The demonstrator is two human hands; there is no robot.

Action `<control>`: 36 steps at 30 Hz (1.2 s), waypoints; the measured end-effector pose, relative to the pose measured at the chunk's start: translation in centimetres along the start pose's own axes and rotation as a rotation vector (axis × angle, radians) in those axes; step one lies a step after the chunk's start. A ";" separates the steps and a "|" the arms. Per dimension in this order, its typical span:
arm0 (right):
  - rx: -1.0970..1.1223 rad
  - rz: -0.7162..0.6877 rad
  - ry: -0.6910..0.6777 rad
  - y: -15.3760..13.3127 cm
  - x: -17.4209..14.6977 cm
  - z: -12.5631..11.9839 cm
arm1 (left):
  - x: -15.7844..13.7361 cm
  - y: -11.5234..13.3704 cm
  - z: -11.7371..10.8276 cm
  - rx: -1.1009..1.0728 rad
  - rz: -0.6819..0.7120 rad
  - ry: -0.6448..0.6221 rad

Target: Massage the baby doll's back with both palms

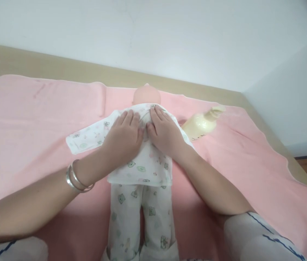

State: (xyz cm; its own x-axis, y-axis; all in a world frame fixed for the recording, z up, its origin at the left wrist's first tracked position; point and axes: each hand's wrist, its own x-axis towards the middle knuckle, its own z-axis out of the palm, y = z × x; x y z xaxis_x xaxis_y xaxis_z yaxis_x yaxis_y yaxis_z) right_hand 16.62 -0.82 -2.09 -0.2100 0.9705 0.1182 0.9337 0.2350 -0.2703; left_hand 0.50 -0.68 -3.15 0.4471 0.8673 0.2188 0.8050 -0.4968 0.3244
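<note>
A baby doll (147, 95) lies on a pink blanket, its head toward the wall. It wears a white printed top (142, 170) and matching printed trousers (153, 217). My left hand (124, 136) rests flat on the left side of the top's upper part, fingers stretched out. Opposite it, my right hand (165, 132) lies flat on the right side, fingers pointing toward the head. The two thumbs are close together near the middle. One sleeve (88, 139) spreads out to the left, while the other is mostly hidden behind my right hand and forearm.
Right of the doll, a pale yellow pump bottle (200, 124) lies on its side on the pink blanket (47, 105). The blanket covers a tan tabletop (61, 61) that meets a white wall (142, 40). Another wall stands at the right.
</note>
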 end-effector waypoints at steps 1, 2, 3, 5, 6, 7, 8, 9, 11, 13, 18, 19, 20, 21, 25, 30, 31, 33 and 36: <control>0.004 -0.001 -0.002 0.3 0.2 0.0 | -0.4 0.4 -0.1 0.020 0.017 0.011; 0.003 -0.008 -0.002 0.5 0.3 0.1 | -0.8 0.8 -0.2 0.032 0.031 0.017; -0.002 -0.016 -0.001 0.6 0.4 0.1 | -1.0 1.0 -0.3 0.032 0.042 0.013; -0.021 -0.029 -0.002 0.6 0.3 0.1 | -1.0 1.0 -0.5 -0.006 0.034 -0.016; -0.034 -0.030 -0.003 0.4 0.2 0.0 | -0.8 0.9 -0.6 -0.037 0.011 -0.036; -0.051 -0.031 -0.004 0.2 0.0 0.0 | -0.4 0.6 -0.7 -0.068 -0.016 -0.056; -0.073 -0.035 -0.004 -0.1 -0.4 0.0 | 0.0 0.2 -0.7 -0.097 -0.044 -0.070; -0.101 -0.039 0.000 -0.6 -0.8 0.0 | 0.4 -0.2 -0.6 -0.121 -0.071 -0.075; -0.165 -0.047 0.017 -1.7 -1.9 0.0 | 1.3 -1.0 -0.2 -0.159 -0.102 -0.059; -0.213 -0.058 0.035 -2.8 -3.0 0.0 | 1.9 -1.7 0.4 -0.183 -0.094 -0.021; -0.166 -0.096 0.044 -3.5 -3.6 0.2 | 2.1 -2.3 1.7 -0.201 -0.066 0.088; -0.129 -0.093 0.044 -3.2 -3.2 0.2 | 2.0 -2.3 1.9 -0.204 -0.068 0.099; -0.088 -0.083 0.043 -2.7 -2.7 0.3 | 1.9 -2.3 2.0 -0.208 -0.069 0.107; -0.049 -0.068 0.042 -2.3 -2.1 0.3 | 1.9 -2.3 2.1 -0.213 -0.068 0.113; 0.057 -0.009 0.024 -0.6 -0.4 0.7 | 1.7 -2.3 2.0 -0.229 -0.064 0.131; 0.069 -0.010 0.057 -0.3 -0.3 1.0 | 1.6 -2.3 2.0 -0.226 -0.056 0.130; 0.067 -0.011 0.058 -0.3 -0.4 1.1 | 1.6 -2.3 2.0 -0.222 -0.058 0.127; 0.067 -0.017 0.058 -0.4 -0.5 1.2 | 1.6 -2.2 2.0 -0.217 -0.061 0.125; 0.073 -0.021 0.063 -0.3 -0.4 1.2 | 1.6 -2.3 1.9 -0.209 -0.071 0.124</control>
State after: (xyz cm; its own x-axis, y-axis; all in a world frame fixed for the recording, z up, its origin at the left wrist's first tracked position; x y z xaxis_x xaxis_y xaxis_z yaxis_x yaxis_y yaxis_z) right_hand 16.06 -1.27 -3.19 -0.2087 0.9605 0.1842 0.9050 0.2611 -0.3360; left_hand 0.15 1.91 -5.31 0.3305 0.8964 0.2952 0.7292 -0.4411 0.5232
